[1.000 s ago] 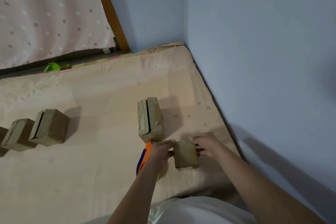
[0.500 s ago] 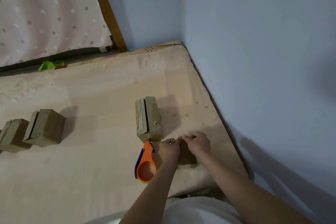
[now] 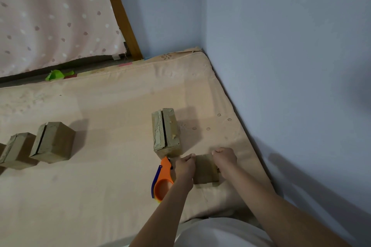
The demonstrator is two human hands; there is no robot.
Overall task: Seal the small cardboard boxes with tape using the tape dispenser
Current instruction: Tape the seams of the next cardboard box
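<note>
Low in the frame, right of centre, a small brown cardboard box [image 3: 205,170] lies on the peach-coloured mattress [image 3: 100,166]. The left hand [image 3: 184,166] and right hand [image 3: 224,157] grip its two sides with curled fingers. Just left lies an orange plastic tape dispenser [image 3: 162,180]. A taller box [image 3: 166,132] stands just above; two more boxes [image 3: 53,142] sit at the left edge.

Both my forearms reach forward from bottom edge, bare, converging slightly. Left hand [image 3: 183,165] knuckles up, fingers curled downward, gripping left side of box [image 3: 205,170]. Right hand [image 3: 224,157] likewise knuckles up, fingers curled over box's far right edge. Hands apart, box between them. Wrists roughly straight. Fingertips hidden under knuckles; thumbs not visible.
</note>
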